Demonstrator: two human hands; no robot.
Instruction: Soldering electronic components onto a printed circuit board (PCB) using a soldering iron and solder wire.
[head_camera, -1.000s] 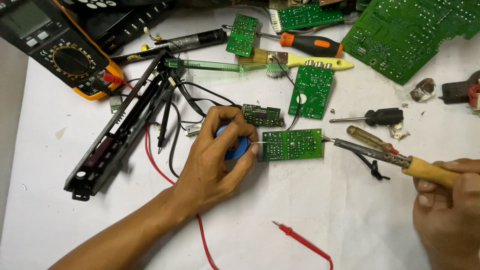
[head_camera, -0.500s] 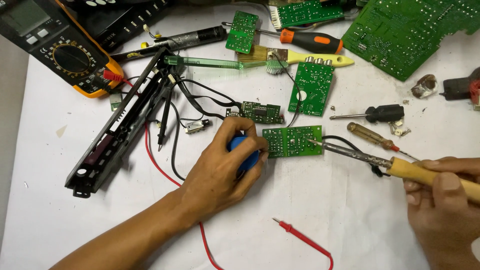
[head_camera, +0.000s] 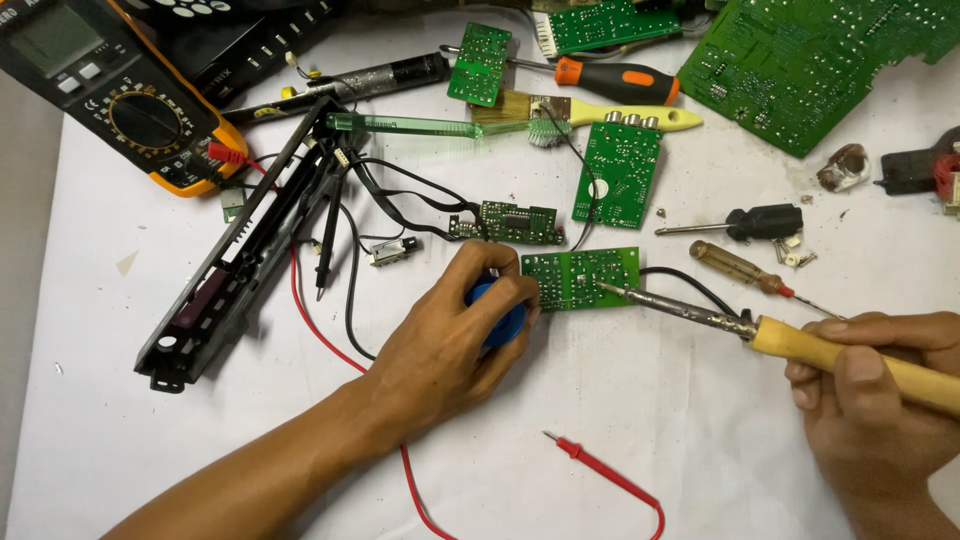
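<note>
**Soldering iron tip meets small green board on crowded white bench**

Seen from above: left hand curled around a blue object, possibly a desoldering pump, fingers wrapped tight, thumb and forefinger reaching the left edge of a small green circuit board lying flat at the centre of the white table. Right hand closed in a fist-like grip on the yellow wooden handle of a soldering iron, shaft slanting up-left, tip resting on the board's right half. Just above, a narrow dark green board trailing black wires, and a taller green board. Upper left, a yellow-and-black multimeter with round dial; beside it a long black plastic frame lying diagonally. Near the bottom edge, a red test probe. Along the top, an orange-handled screwdriver, a yellow-handled brush and a large green board.
</note>
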